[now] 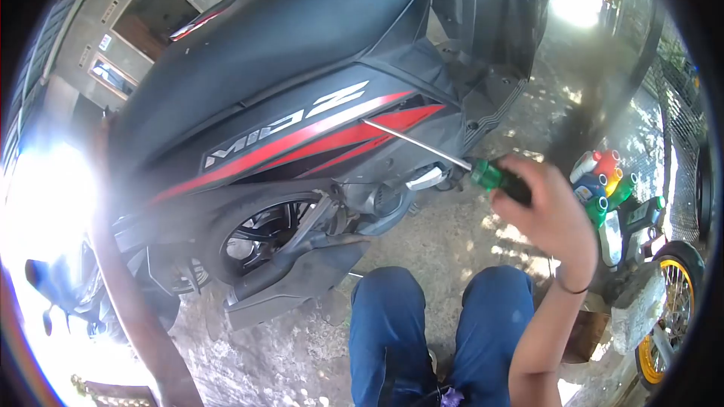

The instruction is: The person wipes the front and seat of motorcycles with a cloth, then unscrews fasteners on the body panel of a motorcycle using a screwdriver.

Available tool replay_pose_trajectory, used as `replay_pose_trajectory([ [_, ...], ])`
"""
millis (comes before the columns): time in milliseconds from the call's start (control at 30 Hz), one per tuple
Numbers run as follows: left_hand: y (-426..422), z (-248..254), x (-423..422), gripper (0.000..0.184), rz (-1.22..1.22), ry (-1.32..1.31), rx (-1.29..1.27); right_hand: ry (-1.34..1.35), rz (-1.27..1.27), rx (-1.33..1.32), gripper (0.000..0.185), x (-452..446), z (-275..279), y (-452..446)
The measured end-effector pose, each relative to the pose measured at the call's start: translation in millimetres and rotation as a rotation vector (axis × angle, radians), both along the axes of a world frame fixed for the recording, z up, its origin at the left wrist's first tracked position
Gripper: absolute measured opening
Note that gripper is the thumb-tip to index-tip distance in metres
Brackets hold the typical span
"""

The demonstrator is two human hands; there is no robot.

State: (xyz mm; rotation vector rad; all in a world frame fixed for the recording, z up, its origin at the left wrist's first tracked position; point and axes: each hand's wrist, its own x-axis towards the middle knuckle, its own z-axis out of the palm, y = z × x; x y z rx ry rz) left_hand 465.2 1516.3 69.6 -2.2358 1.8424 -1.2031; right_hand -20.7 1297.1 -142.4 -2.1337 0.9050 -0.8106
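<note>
My right hand (554,215) is closed around the green handle of a screwdriver (422,145). The long metal shaft points up and left, its tip over the red-striped side panel (317,143) of a black scooter (294,38); whether it touches is unclear. Far to the left, my left hand (103,132) reaches up beside the tail end of the scooter seat. Glare washes it out, and its fingers do not show clearly. Below the panel are the rear wheel (268,237) and the exhaust muffler (298,283).
Several oil bottles (622,192) stand on the right, near a concrete block (639,309) and a loose wheel with a gold rim (671,316). My knees (388,316) are in front of the scooter. Another vehicle (68,294) sits in the glare at left.
</note>
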Motion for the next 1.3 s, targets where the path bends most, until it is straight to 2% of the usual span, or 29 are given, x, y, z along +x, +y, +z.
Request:
replay_pose_trajectory([
  [67,-6,-3,-4,0.040,0.138,0.169,-0.091,0.006,-0.012,0.122,0.025,0,36,-1],
  [100,-10,-2,-9,0.039,0.203,0.247,-0.145,-0.067,-0.077,-0.032,0.027,-1,29,0],
  [133,-12,-1,-16,0.039,0.266,0.328,-0.202,-0.082,-0.083,-0.052,0.028,-2,23,2],
  [200,-12,0,-34,0.038,0.318,0.207,-0.173,-0.102,-0.102,-0.078,0.032,-5,7,4],
  [233,-13,-1,-43,0.037,0.341,0.148,-0.150,0.015,-0.081,-0.019,0.035,-7,1,0],
  [333,-17,0,-61,0.035,0.378,-0.005,-0.079,0.104,-0.055,0.034,0.036,-11,8,1],
  [367,-12,-3,-48,0.034,0.469,-0.173,-0.051,0.106,-0.056,0.020,0.035,-13,11,2],
  [533,-9,-2,-35,0.036,0.433,-0.190,-0.067,0.074,-0.040,-0.058,0.032,-17,-2,6],
  [600,-11,-3,-33,0.036,0.441,-0.227,-0.051,0.039,0.040,-0.005,0.031,-18,1,8],
  [700,-18,1,-46,0.035,0.449,0.017,-0.110,0.087,0.077,0.084,0.031,-17,13,19],
  [800,-9,-2,-21,0.035,0.350,-0.248,-0.062,0.102,0.064,0.021,0.032,-18,-1,19],
  [833,-8,0,-16,0.034,0.336,-0.232,-0.054,0.093,0.056,-0.026,0.033,-18,-6,18],
  [967,-5,0,-9,0.035,0.331,-0.246,-0.039,0.153,0.087,0.096,0.035,-24,-3,15],
  [1067,-11,0,-22,0.035,0.285,-0.115,-0.063,0.146,0.079,0.107,0.035,-28,-4,13],
  [1133,-11,0,-27,0.036,0.271,-0.141,-0.057,0.097,0.091,0.050,0.034,-28,-16,11],
  [1300,-9,-2,-28,0.040,0.302,-0.253,-0.042,0.113,0.101,0.115,0.032,-23,-14,9],
])
